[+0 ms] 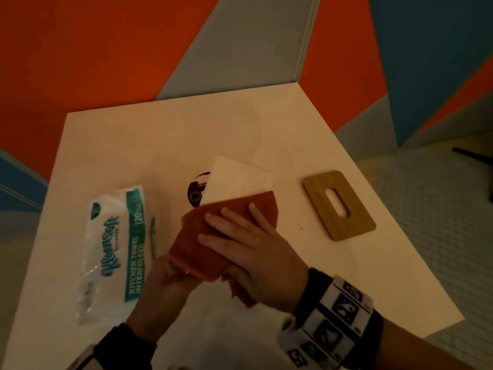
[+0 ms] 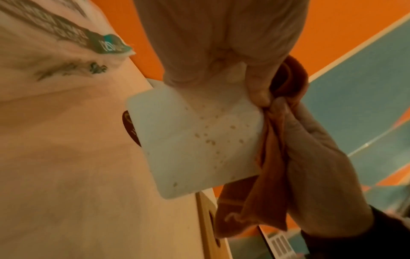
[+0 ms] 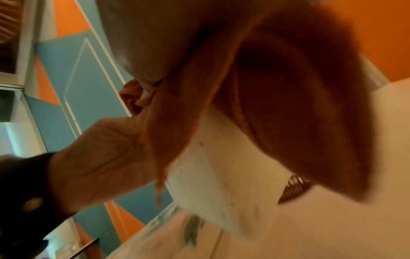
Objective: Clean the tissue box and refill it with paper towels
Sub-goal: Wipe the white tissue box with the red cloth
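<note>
I hold the white tissue box [image 1: 237, 180] tilted above the table, its slotted top off. My left hand [image 1: 165, 279] grips the near end from below; in the left wrist view its fingers [image 2: 210, 43] wrap the box [image 2: 195, 140], whose underside is speckled with brown spots. My right hand [image 1: 240, 236] lies on a red cloth [image 1: 197, 236] draped over the box, fingers spread flat on top. From the left wrist, the right thumb clamps bunched cloth [image 2: 270, 192] against the box edge. The right wrist view is blurred, showing cloth [image 3: 299, 105] over the box [image 3: 221, 175].
A pack of interfolded kitchen towels [image 1: 117, 252] lies on the white table [image 1: 133, 145] at the left. The wooden lid [image 1: 338, 206] with its oval slot lies flat at the right. A dark round sticker [image 1: 194, 194] sits under the box. Tiled floor lies beyond the table's right edge.
</note>
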A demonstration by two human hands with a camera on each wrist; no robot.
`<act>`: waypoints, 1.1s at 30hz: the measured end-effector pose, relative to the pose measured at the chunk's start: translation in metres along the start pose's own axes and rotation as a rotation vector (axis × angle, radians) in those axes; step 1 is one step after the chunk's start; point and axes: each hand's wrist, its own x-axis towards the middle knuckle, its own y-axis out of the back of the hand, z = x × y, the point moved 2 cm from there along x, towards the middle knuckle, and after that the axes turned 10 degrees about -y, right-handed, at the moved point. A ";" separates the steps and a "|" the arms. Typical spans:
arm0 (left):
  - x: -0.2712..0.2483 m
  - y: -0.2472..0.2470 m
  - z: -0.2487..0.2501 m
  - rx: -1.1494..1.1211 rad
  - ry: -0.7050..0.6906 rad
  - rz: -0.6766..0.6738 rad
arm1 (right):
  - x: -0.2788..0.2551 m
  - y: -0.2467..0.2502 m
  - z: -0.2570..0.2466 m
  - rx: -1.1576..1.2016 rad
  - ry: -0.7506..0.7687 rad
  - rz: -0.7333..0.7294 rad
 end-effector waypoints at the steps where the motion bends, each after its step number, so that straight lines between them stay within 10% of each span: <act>1: 0.000 0.004 0.000 -0.010 -0.044 0.025 | 0.009 0.005 0.001 0.042 -0.001 0.022; 6: 0.007 -0.004 0.005 -0.039 -0.129 0.080 | 0.053 0.034 0.023 0.315 -0.365 0.122; 12: 0.013 -0.023 0.006 -0.037 -0.169 -0.011 | 0.002 0.016 0.007 0.078 -0.106 0.014; 16: 0.016 -0.032 0.000 -0.046 -0.106 -0.052 | 0.023 0.041 0.048 0.003 -0.263 0.128; 25: 0.016 -0.043 0.004 0.100 -0.173 -0.132 | -0.011 0.025 0.082 1.020 -1.085 0.422; 33: 0.033 -0.046 0.004 0.107 -0.185 -0.146 | -0.046 0.005 0.044 1.515 -1.055 0.283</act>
